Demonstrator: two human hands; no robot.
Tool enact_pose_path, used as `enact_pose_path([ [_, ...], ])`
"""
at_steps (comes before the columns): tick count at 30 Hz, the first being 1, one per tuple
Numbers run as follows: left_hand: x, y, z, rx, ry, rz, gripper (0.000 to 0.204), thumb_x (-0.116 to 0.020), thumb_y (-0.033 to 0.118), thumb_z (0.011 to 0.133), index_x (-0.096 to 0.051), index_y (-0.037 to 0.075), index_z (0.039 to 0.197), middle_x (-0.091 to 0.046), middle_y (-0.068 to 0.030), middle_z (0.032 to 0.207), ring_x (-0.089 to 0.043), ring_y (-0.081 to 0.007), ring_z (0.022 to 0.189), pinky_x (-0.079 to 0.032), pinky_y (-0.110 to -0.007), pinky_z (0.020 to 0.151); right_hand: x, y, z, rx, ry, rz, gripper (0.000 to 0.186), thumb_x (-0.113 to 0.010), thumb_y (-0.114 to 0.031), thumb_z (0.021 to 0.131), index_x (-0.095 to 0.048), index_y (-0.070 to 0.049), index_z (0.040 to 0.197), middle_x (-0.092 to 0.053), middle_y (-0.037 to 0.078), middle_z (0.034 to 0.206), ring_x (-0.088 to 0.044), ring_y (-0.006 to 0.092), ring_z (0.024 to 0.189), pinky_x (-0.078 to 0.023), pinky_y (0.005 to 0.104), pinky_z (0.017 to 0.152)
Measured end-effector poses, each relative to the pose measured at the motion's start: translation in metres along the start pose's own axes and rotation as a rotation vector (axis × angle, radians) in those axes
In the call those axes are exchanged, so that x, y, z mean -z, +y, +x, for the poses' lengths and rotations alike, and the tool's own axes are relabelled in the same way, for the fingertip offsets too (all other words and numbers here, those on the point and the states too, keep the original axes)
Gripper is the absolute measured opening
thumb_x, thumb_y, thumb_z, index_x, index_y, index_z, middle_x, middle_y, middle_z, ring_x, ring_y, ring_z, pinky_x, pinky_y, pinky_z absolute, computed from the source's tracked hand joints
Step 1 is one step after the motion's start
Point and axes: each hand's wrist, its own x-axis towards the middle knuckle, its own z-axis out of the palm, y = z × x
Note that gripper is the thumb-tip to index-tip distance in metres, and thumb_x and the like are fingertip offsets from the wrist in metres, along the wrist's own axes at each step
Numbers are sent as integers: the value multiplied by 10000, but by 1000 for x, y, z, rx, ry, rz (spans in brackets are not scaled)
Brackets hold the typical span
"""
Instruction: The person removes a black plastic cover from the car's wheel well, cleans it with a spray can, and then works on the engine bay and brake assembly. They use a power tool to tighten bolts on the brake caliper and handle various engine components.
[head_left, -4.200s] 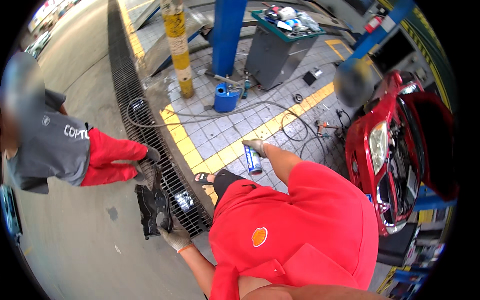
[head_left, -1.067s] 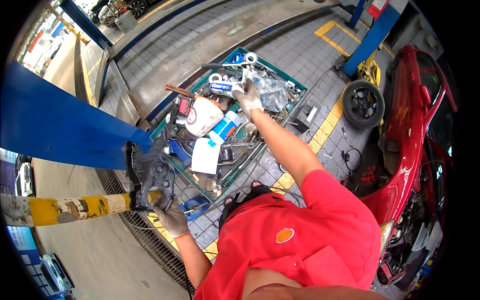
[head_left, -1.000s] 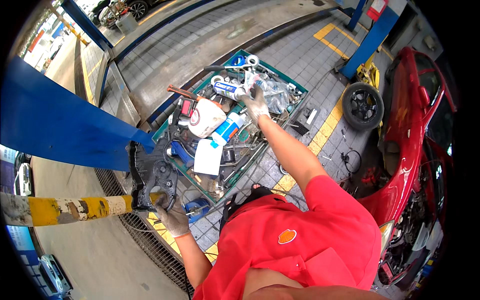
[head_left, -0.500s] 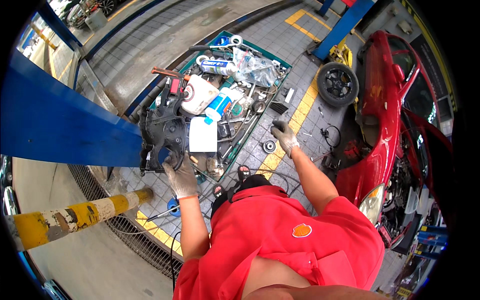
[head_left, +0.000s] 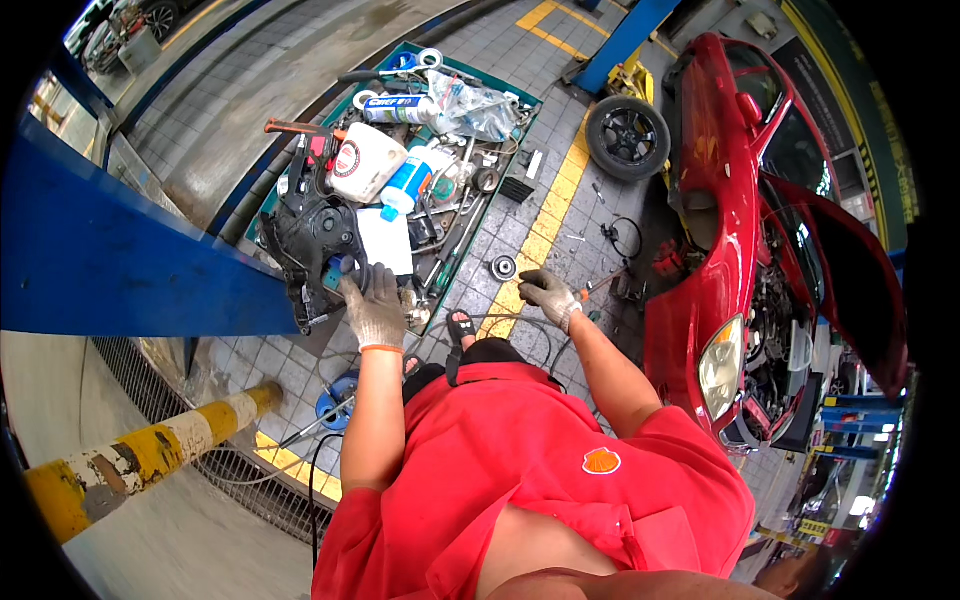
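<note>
Now: blue-and-white can (head_left: 398, 108) lies among tools toward the tray's (head_left: 478, 75) far edge | right hand (head_left: 550, 297), earlier holding it, empty beyond right edge | black molded part (head_left: 318, 232) lowered over near-left corner, tray presumably bearing it | left hand (head_left: 375, 310) alongside, grip unclear
</note>
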Motion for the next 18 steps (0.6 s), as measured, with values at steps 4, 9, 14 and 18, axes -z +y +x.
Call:
enact_pose_path([
  [4, -4, -7, -9, 165, 1, 44, 722, -634, 612, 999, -497, 26, 1398, -543, -160, 1426, -530, -318, 1355, -453, -474, 1172, -5, 13, -6, -22, -5, -72, 512, -711, -313, 981, -631, 37, 1346, -733, 118, 1139, -691, 182, 998, -551, 336, 908],
  [9, 17, 2, 8, 324, -52, -7, 769, -662, 682, 939, -533, 51, 1360, -567, -136, 1419, -572, -327, 1289, -443, -503, 1146, -12, -3, -13, -3, 11, -55, 484, -705, -252, 1001, -607, 49, 1368, -714, 121, 1140, -693, 175, 987, -571, 325, 861],
  [14, 18, 13, -4, 376, -68, -54, 741, -599, 665, 984, -523, 35, 1367, -596, -135, 1360, -586, -327, 1265, -454, -503, 1141, -16, -16, -14, 11, 26, -135, 493, -706, -259, 996, -608, 56, 1362, -721, 125, 1132, -691, 179, 997, -563, 333, 891],
  [18, 24, 23, -10, 393, -150, 33, 765, -513, 678, 1025, -491, 4, 1386, -591, -161, 1352, -589, -333, 1292, -514, -485, 1098, -20, -21, -11, 20, 18, -152, 496, -702, -286, 1000, -617, 67, 1339, -719, 110, 1060, -672, 163, 936, -559, 329, 852],
])
